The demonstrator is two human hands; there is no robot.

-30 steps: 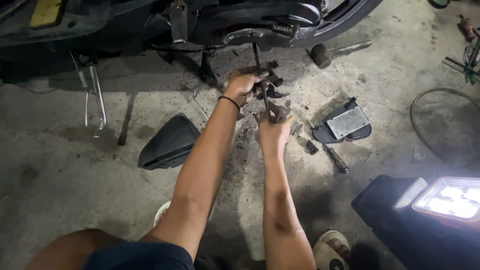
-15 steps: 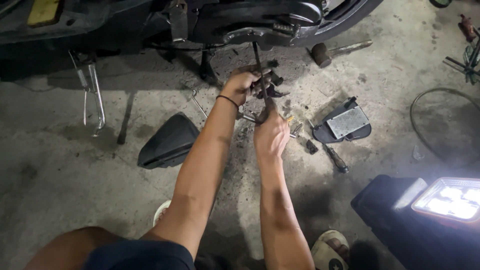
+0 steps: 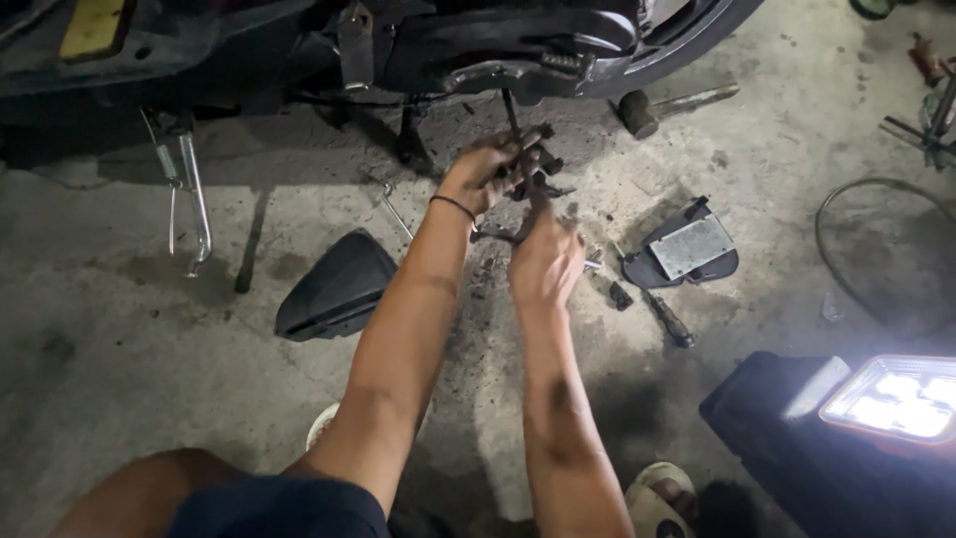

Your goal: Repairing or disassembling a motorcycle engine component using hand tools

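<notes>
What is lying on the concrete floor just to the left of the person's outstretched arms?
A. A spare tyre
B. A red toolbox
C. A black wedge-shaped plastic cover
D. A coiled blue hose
C: a black wedge-shaped plastic cover lies on the concrete floor beside the left forearm, while the left hand and right hand work on a dark metal part under the motorcycle.

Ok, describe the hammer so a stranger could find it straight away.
Start at the dark motorcycle underside along the top. Just below it, right of the hands, the hammer lies on the concrete floor. Its chunky dark head and pale straight handle set it apart from the smaller tools nearby.
</notes>
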